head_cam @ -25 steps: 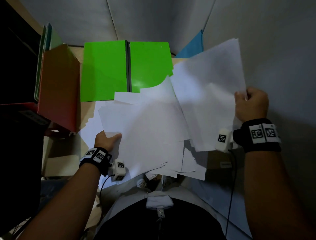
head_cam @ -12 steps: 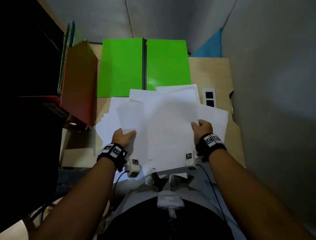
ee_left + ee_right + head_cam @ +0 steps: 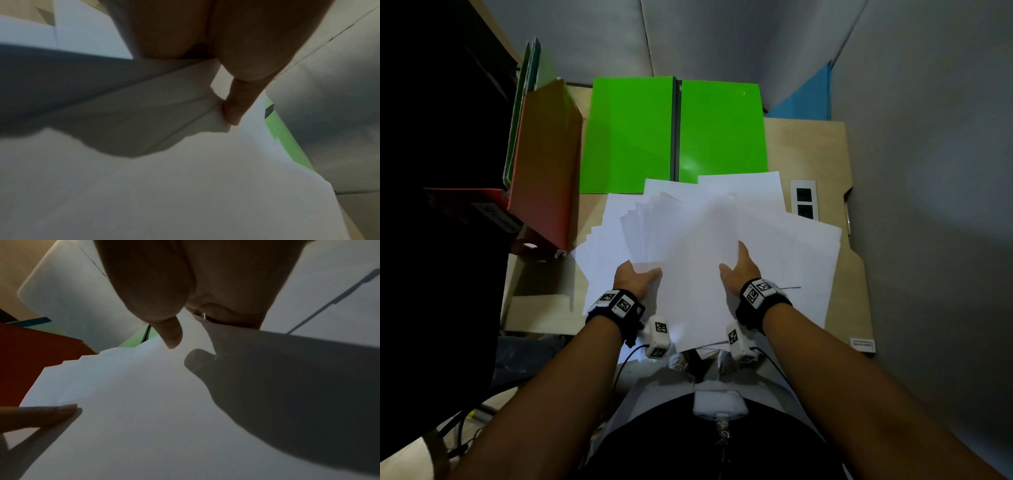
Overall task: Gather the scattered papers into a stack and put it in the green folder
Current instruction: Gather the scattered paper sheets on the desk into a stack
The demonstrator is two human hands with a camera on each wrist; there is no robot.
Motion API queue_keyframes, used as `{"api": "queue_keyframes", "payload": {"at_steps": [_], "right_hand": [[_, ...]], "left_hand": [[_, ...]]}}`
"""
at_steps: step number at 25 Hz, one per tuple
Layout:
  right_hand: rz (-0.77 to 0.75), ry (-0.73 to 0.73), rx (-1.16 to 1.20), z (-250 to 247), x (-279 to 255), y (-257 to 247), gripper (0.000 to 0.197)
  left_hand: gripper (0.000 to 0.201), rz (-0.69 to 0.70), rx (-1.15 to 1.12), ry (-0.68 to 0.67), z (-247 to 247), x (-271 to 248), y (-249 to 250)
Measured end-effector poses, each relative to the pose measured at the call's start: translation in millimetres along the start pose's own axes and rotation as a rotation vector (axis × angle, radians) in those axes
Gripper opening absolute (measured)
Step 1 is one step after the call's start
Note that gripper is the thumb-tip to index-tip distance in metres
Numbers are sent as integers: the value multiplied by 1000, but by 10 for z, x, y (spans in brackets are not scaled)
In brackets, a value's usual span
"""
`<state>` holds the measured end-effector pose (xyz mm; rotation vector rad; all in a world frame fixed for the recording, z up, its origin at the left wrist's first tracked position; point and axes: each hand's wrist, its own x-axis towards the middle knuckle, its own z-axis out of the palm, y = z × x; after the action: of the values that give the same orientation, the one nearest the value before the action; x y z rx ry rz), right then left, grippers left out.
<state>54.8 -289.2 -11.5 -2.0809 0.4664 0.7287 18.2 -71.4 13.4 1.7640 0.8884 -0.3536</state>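
The green folder (image 3: 674, 133) lies open and flat at the back of the desk. In front of it, white papers (image 3: 698, 240) form a loose fanned pile that overlaps the folder's near edge. My left hand (image 3: 637, 277) pinches the pile's near left edge, thumb (image 3: 232, 110) on top and fingers hidden beneath. My right hand (image 3: 738, 270) lies at the right side of the middle sheets with straight fingers. Its thumb (image 3: 170, 335) is spread and lifted just above the paper. A strip of the folder (image 3: 133, 342) shows past the papers.
A red folder (image 3: 544, 164) stands upright at the left with green ones (image 3: 524, 102) behind it. A white socket strip (image 3: 804, 198) sits in the desk (image 3: 856, 274) right of the pile. Grey partition walls close the back and right; something blue (image 3: 804, 99) leans at the back right.
My right hand brought a raised sheet down onto the pile, then eased its grip and straightened its fingers. The left hand kept hold of the left edge. The sheets now fan out more.
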Motion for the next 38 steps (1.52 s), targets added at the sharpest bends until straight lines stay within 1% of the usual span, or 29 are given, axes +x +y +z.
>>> {"api": "queue_keyframes", "payload": {"at_steps": [4,6,8,9,10,12,13,14,16,17,18,20,21,23,24,26,29,31,33,34,36,38], "right_hand": [[28,67,0,-35,27,-11,70],[0,72,-11,-52,23,-10,67],[-3,66,53,-84,18,-18,65],[20,51,148,-103,18,-13,64],[54,8,321,-117,13,-3,64],[134,-184,717,-146,-37,-14,69],[155,-288,844,-161,-54,-7,75],[162,-366,934,-177,-65,5,75],[134,-440,1064,-256,-112,2,58],[97,-429,1102,-308,-121,-2,52],[44,-395,1116,-371,-130,-14,50],[-81,-273,1061,-491,-137,-54,51],[-139,-197,988,-544,-149,-101,49],[-249,-24,828,-647,-186,-247,41],[-311,52,748,-693,-206,-322,40],[-399,147,642,-766,-270,-459,43],[-485,160,691,-833,-387,-611,42],[-537,164,714,-885,-430,-664,42],[-552,179,696,-914,-408,-646,45],[-540,165,671,-911,-378,-604,47],[-473,132,581,-860,-340,-510,48],[-434,139,468,-781,-300,-451,49]], "left_hand": [[10,51,-41,-50,-31,9,57],[13,105,-28,-92,-59,-34,141],[20,175,-81,-143,-85,-129,262],[23,211,-132,-183,-93,-205,342],[25,250,-180,-229,-96,-288,424],[28,324,-228,-332,-110,-431,589],[29,349,-237,-372,-126,-462,651],[31,369,-246,-403,-146,-476,704],[34,383,-252,-407,-196,-493,782],[34,386,-242,-373,-216,-483,803],[32,382,-233,-326,-235,-463,812],[21,377,-227,-243,-269,-405,814],[18,377,-231,-217,-280,-371,810],[19,376,-239,-180,-279,-299,810],[20,367,-242,-163,-259,-286,819],[18,368,-239,-147,-204,-302,843],[18,422,-274,-107,-152,-374,905],[21,493,-292,-72,-173,-381,954],[26,559,-260,-55,-188,-386,994],[27,550,-250,-56,-172,-379,983],[28,479,-219,-35,-107,-349,921],[28,422,-184,-12,-33,-313,856]]}}
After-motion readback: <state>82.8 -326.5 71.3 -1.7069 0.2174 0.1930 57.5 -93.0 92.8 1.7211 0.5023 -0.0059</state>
